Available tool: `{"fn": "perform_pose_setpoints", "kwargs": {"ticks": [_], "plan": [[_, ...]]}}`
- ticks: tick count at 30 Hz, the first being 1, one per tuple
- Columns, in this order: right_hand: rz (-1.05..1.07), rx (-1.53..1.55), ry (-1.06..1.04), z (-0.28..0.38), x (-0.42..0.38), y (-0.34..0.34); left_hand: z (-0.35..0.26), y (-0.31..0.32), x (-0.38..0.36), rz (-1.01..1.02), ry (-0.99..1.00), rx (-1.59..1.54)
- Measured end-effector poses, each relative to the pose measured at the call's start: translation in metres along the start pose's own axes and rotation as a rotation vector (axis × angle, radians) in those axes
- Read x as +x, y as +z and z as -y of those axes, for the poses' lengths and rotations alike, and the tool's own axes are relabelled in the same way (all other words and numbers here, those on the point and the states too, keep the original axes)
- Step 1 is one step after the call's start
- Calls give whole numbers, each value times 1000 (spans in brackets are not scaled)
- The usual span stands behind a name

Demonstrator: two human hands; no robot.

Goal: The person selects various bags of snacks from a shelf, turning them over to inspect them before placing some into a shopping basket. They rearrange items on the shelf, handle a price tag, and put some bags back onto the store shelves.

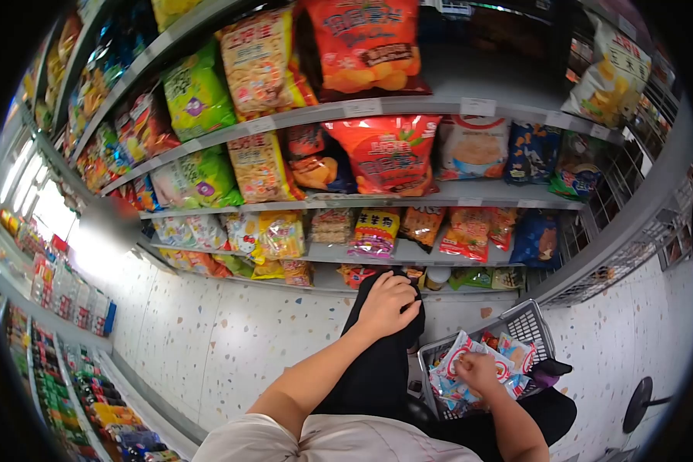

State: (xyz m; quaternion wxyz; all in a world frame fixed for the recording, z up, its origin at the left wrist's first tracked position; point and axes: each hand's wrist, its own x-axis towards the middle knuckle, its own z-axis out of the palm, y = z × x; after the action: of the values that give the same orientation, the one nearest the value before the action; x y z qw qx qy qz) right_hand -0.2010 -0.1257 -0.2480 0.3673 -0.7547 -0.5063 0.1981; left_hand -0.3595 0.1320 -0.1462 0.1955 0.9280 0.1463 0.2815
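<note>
My left hand lies on my bent knee in black trousers, its fingers loosely draped and nothing in them. To the right, my right hand is closed on the edge of a white snack bag with red and blue print. That bag is over a grey plastic basket on the floor. Similar small snack packets fill the basket around and under my hand. My right fingertips are partly hidden.
Shelves ahead hold many snack bags, including a large red chip bag and a purple-and-yellow bag. A wire-mesh panel stands on the right. Drink bottles line the left. Pale speckled floor lies between.
</note>
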Motion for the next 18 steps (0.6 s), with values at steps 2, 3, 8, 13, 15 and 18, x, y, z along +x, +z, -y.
{"fn": "perform_pose_setpoints", "kwargs": {"ticks": [2, 3, 8, 13, 15, 18], "plan": [[-80, -59, 31, -28, -2, -3, 2, -2, -4, -10, -4, -10], [-169, -114, 75, -40, -3, -5, 4, -3, -6, -11, 1, -18], [-339, -197, 61, -61, -13, -7, 6, -5, -16, -37, 16, -26], [-246, -169, 141, -98, -28, 11, 1, -11, -26, -10, 21, 17], [-176, -118, 162, -111, -31, 14, 0, -12, -28, 22, 15, 45], [-201, -124, 149, -117, -37, 17, 0, -13, -32, 49, 14, 53]]}}
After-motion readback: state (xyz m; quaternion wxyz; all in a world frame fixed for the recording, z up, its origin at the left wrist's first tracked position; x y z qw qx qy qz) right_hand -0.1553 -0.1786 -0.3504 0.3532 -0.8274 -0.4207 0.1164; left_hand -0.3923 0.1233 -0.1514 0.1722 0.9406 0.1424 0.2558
